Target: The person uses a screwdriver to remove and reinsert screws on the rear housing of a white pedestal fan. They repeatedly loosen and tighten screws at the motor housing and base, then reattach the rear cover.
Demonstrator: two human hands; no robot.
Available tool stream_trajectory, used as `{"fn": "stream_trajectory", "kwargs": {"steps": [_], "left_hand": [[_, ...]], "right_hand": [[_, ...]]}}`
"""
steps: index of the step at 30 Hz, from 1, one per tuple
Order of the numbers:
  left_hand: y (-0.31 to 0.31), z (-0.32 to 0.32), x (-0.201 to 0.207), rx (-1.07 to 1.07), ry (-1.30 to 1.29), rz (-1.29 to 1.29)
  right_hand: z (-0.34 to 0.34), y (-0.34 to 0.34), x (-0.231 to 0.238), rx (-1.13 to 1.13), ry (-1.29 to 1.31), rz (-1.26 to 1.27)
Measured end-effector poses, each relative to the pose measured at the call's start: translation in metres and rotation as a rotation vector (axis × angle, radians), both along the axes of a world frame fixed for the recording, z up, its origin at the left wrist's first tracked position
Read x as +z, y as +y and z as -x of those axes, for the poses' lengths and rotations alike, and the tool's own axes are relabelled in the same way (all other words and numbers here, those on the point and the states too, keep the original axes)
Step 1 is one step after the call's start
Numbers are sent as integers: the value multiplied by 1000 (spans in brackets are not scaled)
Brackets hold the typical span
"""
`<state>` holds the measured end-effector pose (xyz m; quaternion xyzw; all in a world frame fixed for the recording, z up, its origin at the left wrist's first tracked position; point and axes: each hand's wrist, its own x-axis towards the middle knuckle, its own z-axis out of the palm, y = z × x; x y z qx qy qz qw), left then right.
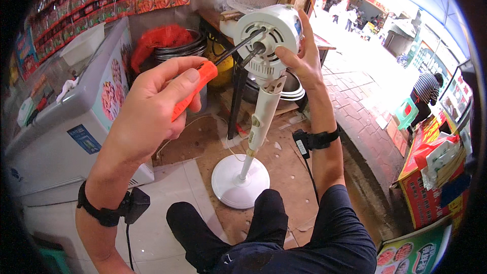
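- My left hand (152, 99) holds the orange screwdriver (203, 75) by its handle.
- My right hand (307, 61) hugs the right side of the white fan motor housing (268, 53), up on its pole (265, 112).
- The tip (264, 30) reaches the housing's near side; I can't tell if it touches.
- I think I should keep the housing still and push straight.
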<state>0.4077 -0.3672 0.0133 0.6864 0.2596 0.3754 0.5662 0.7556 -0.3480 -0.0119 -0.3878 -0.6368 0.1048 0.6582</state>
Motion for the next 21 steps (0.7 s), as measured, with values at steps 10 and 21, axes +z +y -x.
{"fn": "stream_trajectory", "kwargs": {"steps": [10,21], "left_hand": [[-12,-11,18,-14,-26,99],[-4,-20,17,87,195,-207]], "right_hand": [[-6,0,-1,-272,-205,-67],[-13,1,0,-371,-275,-91]]}}
